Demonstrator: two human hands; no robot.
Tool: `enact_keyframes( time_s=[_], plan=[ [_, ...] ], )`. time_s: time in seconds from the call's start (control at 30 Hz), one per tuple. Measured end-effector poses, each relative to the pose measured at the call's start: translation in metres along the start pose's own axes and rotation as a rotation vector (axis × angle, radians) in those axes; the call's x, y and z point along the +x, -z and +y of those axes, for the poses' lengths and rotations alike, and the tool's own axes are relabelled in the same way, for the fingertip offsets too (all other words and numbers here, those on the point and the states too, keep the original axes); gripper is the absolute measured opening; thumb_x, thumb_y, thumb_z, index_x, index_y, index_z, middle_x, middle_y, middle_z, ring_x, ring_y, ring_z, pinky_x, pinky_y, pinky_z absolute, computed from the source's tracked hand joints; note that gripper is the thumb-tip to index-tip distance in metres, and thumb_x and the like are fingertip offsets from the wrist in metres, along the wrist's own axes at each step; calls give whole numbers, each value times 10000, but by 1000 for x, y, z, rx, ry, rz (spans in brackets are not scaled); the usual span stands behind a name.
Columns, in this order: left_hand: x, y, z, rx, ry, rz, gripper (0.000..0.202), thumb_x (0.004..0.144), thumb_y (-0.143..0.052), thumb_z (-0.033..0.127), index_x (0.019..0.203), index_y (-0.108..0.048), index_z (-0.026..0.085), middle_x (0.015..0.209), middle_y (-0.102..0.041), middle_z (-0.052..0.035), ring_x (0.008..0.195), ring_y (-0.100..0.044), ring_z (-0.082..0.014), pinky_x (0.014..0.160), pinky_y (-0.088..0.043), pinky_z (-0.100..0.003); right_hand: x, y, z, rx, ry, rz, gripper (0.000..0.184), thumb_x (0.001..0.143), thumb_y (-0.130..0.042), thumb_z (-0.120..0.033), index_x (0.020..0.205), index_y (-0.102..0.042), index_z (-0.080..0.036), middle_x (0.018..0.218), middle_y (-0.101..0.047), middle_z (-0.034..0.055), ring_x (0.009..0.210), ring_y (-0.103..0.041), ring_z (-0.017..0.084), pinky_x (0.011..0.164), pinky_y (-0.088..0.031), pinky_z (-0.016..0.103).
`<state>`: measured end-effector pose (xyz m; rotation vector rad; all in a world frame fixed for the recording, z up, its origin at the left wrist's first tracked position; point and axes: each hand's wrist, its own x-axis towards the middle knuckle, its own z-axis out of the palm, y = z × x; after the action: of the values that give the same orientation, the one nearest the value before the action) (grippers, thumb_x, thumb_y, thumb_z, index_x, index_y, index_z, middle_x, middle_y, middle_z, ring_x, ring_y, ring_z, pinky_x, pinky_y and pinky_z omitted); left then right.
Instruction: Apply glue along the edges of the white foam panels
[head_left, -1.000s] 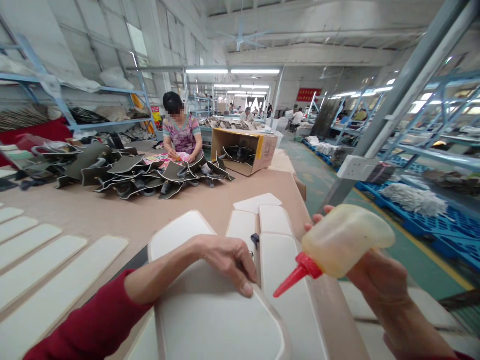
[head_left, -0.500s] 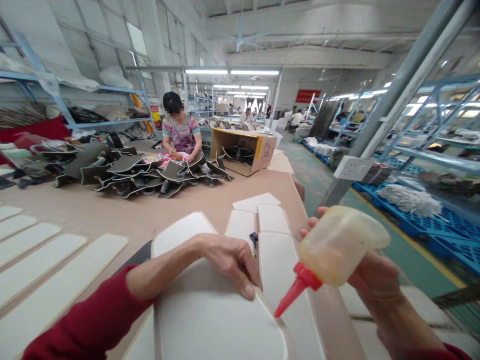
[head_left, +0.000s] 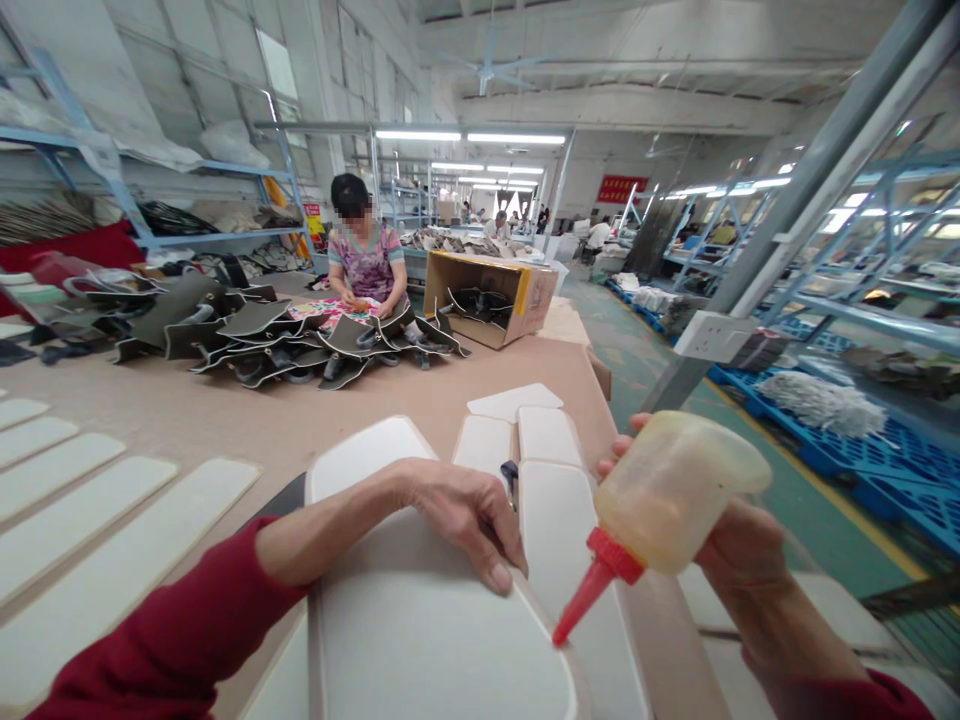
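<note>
My left hand (head_left: 469, 515) grips the far right edge of a large white panel (head_left: 427, 625) with rounded corners, thumb on top and fingers curled over the edge. In my right hand (head_left: 739, 545) is a translucent squeeze bottle (head_left: 671, 490) with yellowish contents, tilted nozzle-down. Its red nozzle (head_left: 592, 590) touches, or nearly touches, the panel's right edge just beyond my left thumb. Under and beside this panel lie more white pieces (head_left: 577, 540). A small dark item (head_left: 510, 475) shows beyond my left knuckles, too small to name.
Long white strips (head_left: 135, 560) lie in a row on the brown tabletop (head_left: 360, 400) at left. Dark stitched pieces (head_left: 300, 340) are heaped farther back, before a seated person (head_left: 365, 250). An open cardboard box (head_left: 536, 300) stands beside them. A metal post with a socket (head_left: 712, 336) rises at right.
The red nozzle has slid slightly along the panel's edge toward me. My left hand keeps its hold, and the view has shifted a little.
</note>
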<state>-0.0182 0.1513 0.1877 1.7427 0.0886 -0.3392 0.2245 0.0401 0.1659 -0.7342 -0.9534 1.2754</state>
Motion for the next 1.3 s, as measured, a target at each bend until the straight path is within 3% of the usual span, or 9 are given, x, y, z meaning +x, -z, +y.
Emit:
enact_keyframes(
  time_s=[0.13, 0.47, 0.7, 0.77, 0.9, 1.03, 1.2, 1.3],
  plan=[
    [-1, 1, 1, 7, -2, 17, 586, 697, -709, 594, 946, -764, 66, 820, -729, -65, 792, -612, -188, 696, -496, -205, -1, -7, -3, 7, -20, 93, 566, 574, -861, -458, 1084, -680, -291, 1012, -691, 52, 923, -660, 293, 815, -528, 421],
    [-8, 6, -3, 49, 41, 83, 669, 659, -673, 687, 942, -766, 88, 830, -728, -72, 799, -607, -194, 709, -488, -225, 2, 5, 2, 18, 15, 0, 536, 640, -827, -469, 1122, -665, -301, 1024, -693, 80, 938, -659, 313, 799, -529, 462],
    [-22, 11, -15, 27, 73, 249, 586, 650, -726, 632, 903, -766, 106, 763, -691, -32, 703, -552, -147, 598, -444, -197, -3, 24, 12, -9, 27, 39, 567, 641, -827, -470, 1160, -641, -338, 1134, -664, 104, 1031, -622, 344, 863, -498, 519],
    [-27, 13, -18, 17, 83, 289, 539, 675, -727, 600, 894, -765, 110, 727, -668, -22, 682, -532, -138, 583, -427, -193, -7, 23, 14, 8, 38, 107, 562, 626, -842, -432, 1146, -643, -355, 1143, -662, 94, 1021, -628, 342, 853, -509, 519],
    [-35, 15, -20, 35, 54, 376, 438, 719, -716, 541, 796, -748, 111, 598, -530, 17, 604, -417, -101, 496, -314, -188, -16, 8, 14, 36, 122, 369, 696, 499, -896, -403, 1145, -646, -334, 1013, -701, 95, 888, -667, 365, 790, -550, 531],
    [-38, 15, -22, 70, 20, 461, 425, 747, -684, 537, 750, -713, 113, 564, -419, 36, 565, -330, -84, 471, -222, -215, -23, 0, 17, -34, 180, 514, 768, 525, -865, -410, 1233, -603, -269, 1100, -673, 129, 1026, -619, 391, 872, -528, 534],
    [-38, 14, -27, 71, 23, 558, 443, 733, -674, 569, 717, -672, 126, 570, -410, 40, 564, -316, -82, 481, -210, -225, -32, 17, 26, -77, 188, 432, 653, 690, -767, -324, 1303, -542, -302, 1217, -624, 90, 1168, -543, 343, 966, -492, 495],
    [-40, 15, -31, 78, 19, 584, 436, 736, -671, 561, 689, -648, 127, 576, -410, 41, 571, -322, -82, 489, -212, -223, -34, 26, 30, -49, 168, 405, 665, 713, -763, -289, 1327, -511, -325, 1233, -619, 67, 1175, -541, 320, 977, -490, 472]
  ],
)
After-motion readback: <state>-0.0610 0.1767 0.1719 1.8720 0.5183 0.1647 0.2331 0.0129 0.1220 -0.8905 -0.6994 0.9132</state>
